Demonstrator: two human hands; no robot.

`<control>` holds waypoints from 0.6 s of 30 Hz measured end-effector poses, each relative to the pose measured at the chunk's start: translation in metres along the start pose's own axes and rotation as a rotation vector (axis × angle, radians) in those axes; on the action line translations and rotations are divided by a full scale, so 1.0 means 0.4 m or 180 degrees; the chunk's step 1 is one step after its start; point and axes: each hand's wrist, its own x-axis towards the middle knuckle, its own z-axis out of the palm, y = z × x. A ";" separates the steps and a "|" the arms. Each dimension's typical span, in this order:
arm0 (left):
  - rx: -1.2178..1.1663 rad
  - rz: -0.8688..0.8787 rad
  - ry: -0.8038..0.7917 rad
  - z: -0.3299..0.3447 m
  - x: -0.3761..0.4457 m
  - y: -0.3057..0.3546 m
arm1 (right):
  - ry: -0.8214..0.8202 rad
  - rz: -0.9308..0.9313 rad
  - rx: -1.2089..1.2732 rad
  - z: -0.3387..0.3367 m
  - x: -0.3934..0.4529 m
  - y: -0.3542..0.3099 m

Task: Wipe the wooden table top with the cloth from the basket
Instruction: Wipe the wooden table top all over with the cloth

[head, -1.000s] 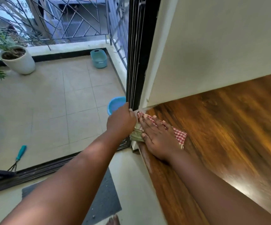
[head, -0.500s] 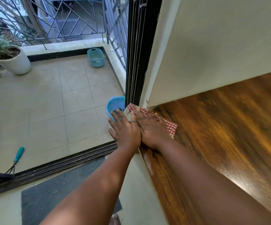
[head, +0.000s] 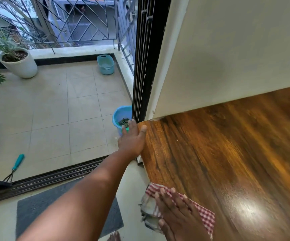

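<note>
Pressing flat, the right hand point(head: 179, 213) holds the cloth point(head: 205, 214) at the table point(head: 227, 153) edge with straight fingers; half the cloth overhangs and could slip off. The left hand point(head: 132, 140), fingers relaxed, braces the far corner above a bucket point(head: 119, 115)

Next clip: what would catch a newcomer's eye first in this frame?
The glossy wooden table top fills the right side, with the right hand pressing a red-checked cloth flat at its near edge. The left hand rests on the table's far corner by the black door frame. Beyond it, a blue bucket stands on the tiled balcony, with a white plant pot far left.
</note>
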 end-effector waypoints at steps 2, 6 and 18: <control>-0.0007 -0.0017 -0.0161 0.007 -0.003 -0.008 | -0.0167 0.0150 0.0212 -0.017 0.018 0.004; 0.0221 -0.0069 -0.0300 0.008 0.002 -0.008 | 0.0116 0.0702 0.0349 -0.030 0.102 0.072; 0.0662 -0.0161 -0.0596 -0.010 0.006 0.018 | 0.0076 0.1014 0.0338 -0.098 0.472 0.169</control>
